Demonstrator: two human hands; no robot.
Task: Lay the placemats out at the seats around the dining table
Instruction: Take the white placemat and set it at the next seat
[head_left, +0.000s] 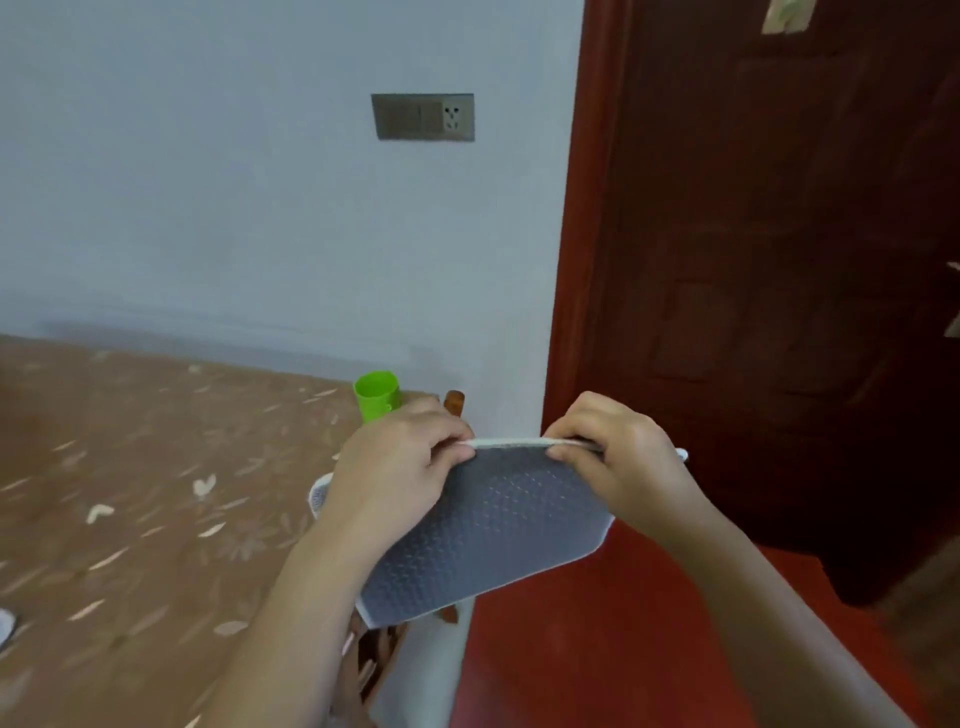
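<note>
A grey textured placemat stack (493, 535) with pale edges hangs in the air just past the right end of the dining table (130, 493), which wears a brown leaf-patterned cloth. My left hand (400, 467) pinches the stack's upper left edge. My right hand (618, 457) pinches its upper right edge, with fingers at the thin white top rim. The mats tilt down toward me. Part of a pale mat edge (318, 496) sticks out behind my left wrist.
A green plastic cup (376, 395) stands at the table's far right corner. A brown chair post (454, 402) pokes up beside it. A dark red door (779, 260) fills the right side. A wall socket plate (423, 117) sits on the white wall.
</note>
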